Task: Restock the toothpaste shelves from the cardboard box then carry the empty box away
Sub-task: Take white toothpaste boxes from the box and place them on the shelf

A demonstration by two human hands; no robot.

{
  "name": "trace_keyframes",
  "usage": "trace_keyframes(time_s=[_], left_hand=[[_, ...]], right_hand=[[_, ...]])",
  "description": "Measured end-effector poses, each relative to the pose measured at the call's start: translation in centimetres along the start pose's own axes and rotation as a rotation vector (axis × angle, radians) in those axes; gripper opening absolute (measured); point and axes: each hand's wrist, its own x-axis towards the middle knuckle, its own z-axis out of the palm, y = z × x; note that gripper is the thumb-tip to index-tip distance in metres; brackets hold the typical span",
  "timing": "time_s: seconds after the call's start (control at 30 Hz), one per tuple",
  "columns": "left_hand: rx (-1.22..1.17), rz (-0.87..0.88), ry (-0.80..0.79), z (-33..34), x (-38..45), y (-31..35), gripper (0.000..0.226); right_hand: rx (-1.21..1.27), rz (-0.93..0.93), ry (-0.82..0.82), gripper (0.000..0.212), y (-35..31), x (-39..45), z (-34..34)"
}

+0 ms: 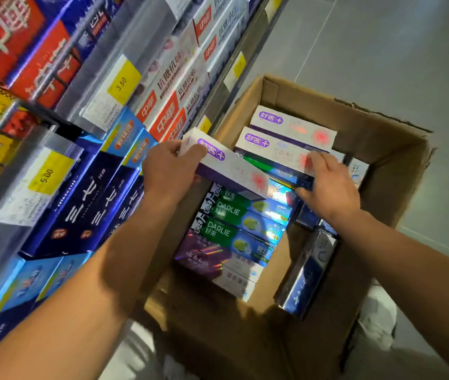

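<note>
While left hand (168,171) grips white-purple toothpaste carton (226,165) by its near end, carton hangs tilted above open cardboard box (382,165). Right hand (327,185) reaches into box, fingers curled on blue carton (304,180). Green Darlie cartons (234,223) lie below gripped carton; shelves (61,171) just left of left hand.

Counting one cardboard box (382,149) on the floor. Showing three white-and-purple toothpaste cartons (228,165): one raised at the box's edge, two lying inside. Showing two green DARLIE cartons (228,212) side by side. Showing three yellow price tags with legible or partly legible figures (123,83) on the shelf rails. Working with two hands (168,171).
</note>
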Motion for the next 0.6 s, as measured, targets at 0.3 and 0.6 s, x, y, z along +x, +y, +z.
trace_keyframes(time_s=[0.3, 0.6], left_hand=[[0.183, 0.099, 0.023, 0.7, -1.0, -0.2, 0.023], [-0.138, -0.228, 0.061, -2.8, -8.2, 4.5, 0.011]], right_hand=[[-0.095, 0.035, -0.005, 0.057, -0.6, 3.0, 1.1], [0.267, 0.121, -0.042, 0.053, -3.5, -3.0, -9.9]])
